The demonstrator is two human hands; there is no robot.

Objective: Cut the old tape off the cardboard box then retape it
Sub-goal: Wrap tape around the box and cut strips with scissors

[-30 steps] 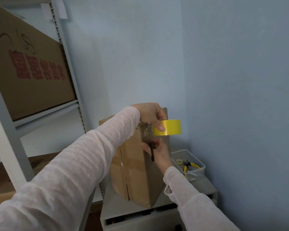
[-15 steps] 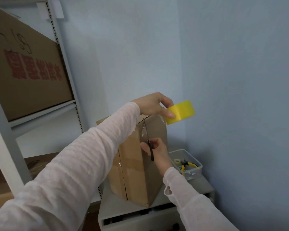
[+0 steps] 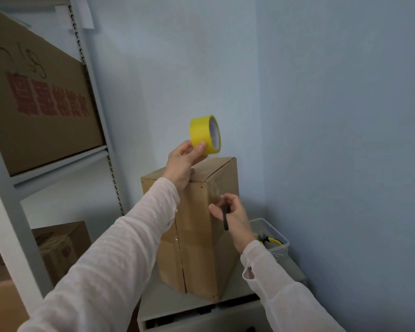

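A tall cardboard box [image 3: 197, 248] stands upright on a grey cabinet [image 3: 173, 305]. A seam runs down its front face, and clear tape shows near its top right corner. My left hand [image 3: 181, 164] holds a yellow tape roll [image 3: 204, 134] in the air above the box's top. My right hand [image 3: 234, 218] rests against the box's right front face, closed on a thin black tool [image 3: 225, 218] whose blade end I cannot make out.
A clear plastic bin [image 3: 277, 244] holding yellow-handled pliers sits right of the box on the cabinet. A grey metal shelf rack [image 3: 58, 161] at left carries a large printed carton [image 3: 38, 92]. Another taped carton [image 3: 58, 245] sits lower left. Blue walls close in behind and right.
My left hand has lifted the yellow tape roll from the box's upper corner up above its top. My right hand stays against the box with the black tool.
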